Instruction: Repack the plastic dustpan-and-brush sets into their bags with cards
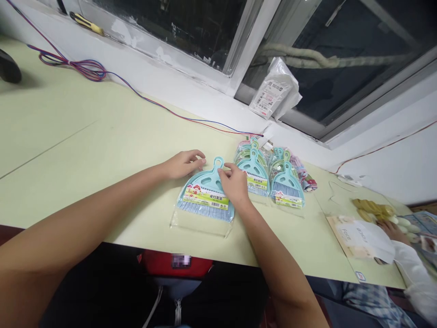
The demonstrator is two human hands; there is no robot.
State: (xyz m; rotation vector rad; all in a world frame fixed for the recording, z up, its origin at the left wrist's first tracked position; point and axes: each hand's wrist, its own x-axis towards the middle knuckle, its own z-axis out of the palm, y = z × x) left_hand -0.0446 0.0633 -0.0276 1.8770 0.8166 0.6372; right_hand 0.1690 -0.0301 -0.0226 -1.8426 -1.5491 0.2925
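A light blue dustpan and brush set [208, 181] in clear wrapping lies flat on the table in front of me, handle pointing away. Across its grey-blue bristles runs a yellow-green label with red mushrooms. My left hand [184, 164] is just left of the handle, fingers loosely bent and apart, holding nothing. On the other side, my right hand [235, 184] has its thumb over the pan's edge beside the handle; its fingers partly hide that edge. Two rows of similar sets, one blue-topped stack [253, 165] and another stack [287, 181], lie overlapped to the right.
Red and blue wires [88, 68] cross the table's back. A screwdriver [85, 23] and a plastic-wrapped box [273, 91] rest on the window ledge. Far right, a person's hand [392, 230] is by pale and yellowish items; a printed paper bag [355, 237] lies near.
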